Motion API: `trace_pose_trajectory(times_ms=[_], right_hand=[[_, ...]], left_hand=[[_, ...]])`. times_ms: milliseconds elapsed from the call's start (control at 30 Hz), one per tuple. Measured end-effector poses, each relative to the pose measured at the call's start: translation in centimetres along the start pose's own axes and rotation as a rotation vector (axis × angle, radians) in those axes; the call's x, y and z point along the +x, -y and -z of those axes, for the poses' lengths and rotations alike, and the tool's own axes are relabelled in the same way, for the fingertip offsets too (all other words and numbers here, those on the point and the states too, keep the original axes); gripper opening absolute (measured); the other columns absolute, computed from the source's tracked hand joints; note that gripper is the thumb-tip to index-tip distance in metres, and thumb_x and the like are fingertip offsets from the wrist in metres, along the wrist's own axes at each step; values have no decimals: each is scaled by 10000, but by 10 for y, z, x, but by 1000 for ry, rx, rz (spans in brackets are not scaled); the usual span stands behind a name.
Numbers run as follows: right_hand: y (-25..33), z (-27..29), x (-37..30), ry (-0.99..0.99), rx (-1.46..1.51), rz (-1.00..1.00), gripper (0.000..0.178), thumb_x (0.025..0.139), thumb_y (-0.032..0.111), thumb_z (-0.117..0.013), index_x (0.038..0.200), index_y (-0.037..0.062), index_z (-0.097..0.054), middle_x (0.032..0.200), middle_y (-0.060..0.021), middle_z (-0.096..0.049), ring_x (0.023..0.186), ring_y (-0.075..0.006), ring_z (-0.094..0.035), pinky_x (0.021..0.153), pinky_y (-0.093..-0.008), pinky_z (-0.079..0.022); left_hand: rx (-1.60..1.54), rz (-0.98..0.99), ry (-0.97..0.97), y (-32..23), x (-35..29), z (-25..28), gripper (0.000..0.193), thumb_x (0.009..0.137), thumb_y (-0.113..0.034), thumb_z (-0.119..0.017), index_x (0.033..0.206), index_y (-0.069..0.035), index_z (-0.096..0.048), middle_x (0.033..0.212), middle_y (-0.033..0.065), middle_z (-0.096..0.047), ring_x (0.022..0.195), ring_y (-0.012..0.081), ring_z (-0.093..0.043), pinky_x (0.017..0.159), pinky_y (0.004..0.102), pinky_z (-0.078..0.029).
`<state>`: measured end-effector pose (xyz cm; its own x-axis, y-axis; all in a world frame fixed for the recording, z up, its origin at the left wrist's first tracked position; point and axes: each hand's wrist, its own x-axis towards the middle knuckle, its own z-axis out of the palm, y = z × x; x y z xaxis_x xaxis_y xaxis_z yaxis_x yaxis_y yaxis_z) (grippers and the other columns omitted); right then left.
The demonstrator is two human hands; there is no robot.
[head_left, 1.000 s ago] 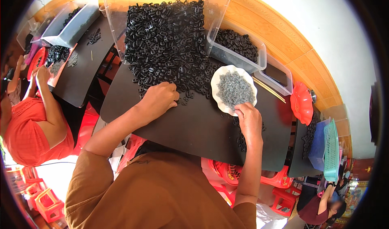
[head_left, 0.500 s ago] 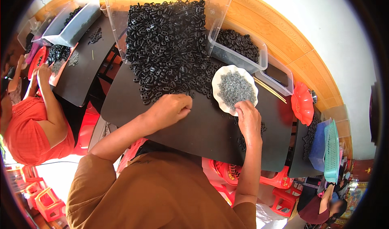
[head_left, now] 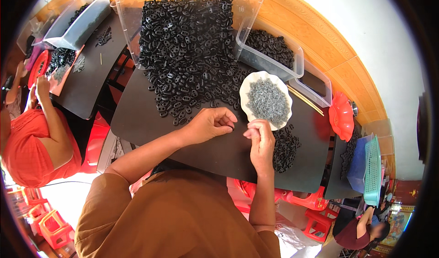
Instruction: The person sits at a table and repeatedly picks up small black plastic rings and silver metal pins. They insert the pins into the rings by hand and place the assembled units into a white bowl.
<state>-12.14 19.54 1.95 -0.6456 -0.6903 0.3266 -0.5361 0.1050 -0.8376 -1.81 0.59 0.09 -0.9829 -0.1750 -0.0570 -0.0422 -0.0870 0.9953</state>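
Observation:
My left hand [head_left: 211,125] is above the dark table [head_left: 219,155], its thumb and fingers pinched together. A tiny dark bit shows at its fingertips, too small to name. Facing it, my right hand [head_left: 261,143] has its fingers curled in a pinch by the near edge of a white scalloped plate [head_left: 244,85]. Whatever it holds is hidden. Small grey, clear-looking pieces [head_left: 267,101] fill the plate's middle. Beyond my left hand spreads a big heap of black oval two-holed pieces [head_left: 187,52]. A smaller pile of black parts [head_left: 286,149] lies right of my right hand.
A clear bin [head_left: 265,60] of black pieces stands behind the plate, near wooden chopsticks [head_left: 305,99] and a red scalloped dish [head_left: 341,116]. Another person in red [head_left: 39,143] works at a table on the left. Red stools [head_left: 56,228] stand on the floor.
My right hand has drawn back from the grey pieces, down and left. My left hand has moved right, so the two pinches now face each other closely. The smaller black pile is more exposed.

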Motion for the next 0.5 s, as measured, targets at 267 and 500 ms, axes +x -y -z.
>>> trace_pose_trajectory(times_ms=[267,500], right_hand=[[-9,-32,-20,-25,443,-226,50,950,-12,-669,998,-17,-656,931,-47,-661,761,-103,-647,705,-250,-552],[-3,-31,-20,-1,475,-324,99,937,-23,-683,1034,-36,-666,918,-63,-678,792,-106,-653,714,-239,-548]], left_hand=[[149,-55,51,-3,0,3,68,923,1,-708,991,-1,-710,970,37,-717,908,85,-673,812,253,-563],[-37,-38,26,7,0,0,91,924,11,-698,1015,14,-700,968,51,-725,909,97,-681,811,258,-566]])
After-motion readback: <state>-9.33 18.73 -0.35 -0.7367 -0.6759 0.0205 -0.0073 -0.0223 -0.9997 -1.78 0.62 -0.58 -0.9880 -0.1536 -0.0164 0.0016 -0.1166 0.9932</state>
